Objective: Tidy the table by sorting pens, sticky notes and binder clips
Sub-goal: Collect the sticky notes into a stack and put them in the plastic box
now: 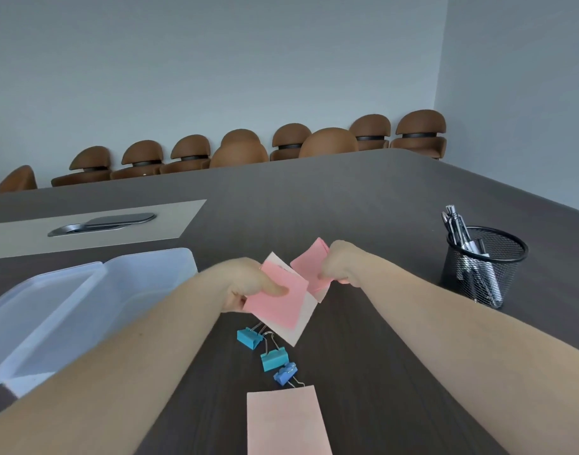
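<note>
Above mid-table, the left hand [248, 284] pinches pink sticky notes [276, 298]; the right hand [339, 266] pinches another pink note [309, 264] just beside. Three binder clips [274, 358] lie nearer the table's [347, 208] near edge.

A long dark wood-grain table [363, 198] fills the lower view, its far right corner rounded. A pale inset panel [94, 224] with a metal hatch [104, 223] is set toward its left edge. Brown chairs [419, 133] are lined along the far edge against a plain grey-blue wall [216, 60], evenly lit.
</note>
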Tool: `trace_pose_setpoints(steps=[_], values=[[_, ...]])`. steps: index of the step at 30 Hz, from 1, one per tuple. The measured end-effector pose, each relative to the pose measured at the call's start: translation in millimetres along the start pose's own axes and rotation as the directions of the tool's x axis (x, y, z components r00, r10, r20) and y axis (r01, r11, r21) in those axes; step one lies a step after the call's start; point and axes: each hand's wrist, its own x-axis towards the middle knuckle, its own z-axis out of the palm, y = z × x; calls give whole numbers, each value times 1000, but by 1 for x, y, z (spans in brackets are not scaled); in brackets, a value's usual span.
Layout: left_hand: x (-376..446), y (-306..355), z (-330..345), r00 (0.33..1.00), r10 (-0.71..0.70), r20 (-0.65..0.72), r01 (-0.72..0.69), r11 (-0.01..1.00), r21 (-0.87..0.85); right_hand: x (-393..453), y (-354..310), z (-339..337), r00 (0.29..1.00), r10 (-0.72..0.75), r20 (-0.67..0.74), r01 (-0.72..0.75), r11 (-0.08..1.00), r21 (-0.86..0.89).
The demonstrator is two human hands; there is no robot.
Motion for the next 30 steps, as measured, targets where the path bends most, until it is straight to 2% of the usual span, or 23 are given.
trace_pose_setpoints(steps=[3, 5, 11, 18, 24, 30], values=[[5, 1, 16, 1000, 11, 7, -11, 999, 34, -2, 9, -6, 999, 29, -18, -26, 986, 165], [10, 4, 24, 999, 34, -14, -33, 997, 69, -2, 14, -13, 999, 42, 1, -41, 976, 213], [11, 8, 44, 980, 121, -158, -51, 921, 385, -6, 25, -20, 999, 26, 44, -36, 971, 238], [18, 9, 52, 967, 163, -194, -34, 843, 537, -6, 37, -32, 1000, 8, -14, -3, 946, 325], [26, 12, 46, 968, 134, -210, 6, 831, 557, -5, 51, -36, 1000, 7, -1, -6, 938, 345], [40, 5, 46, 960, 126, -249, -21, 921, 389, -1, 55, -34, 1000, -16, -12, 19, 929, 369]])
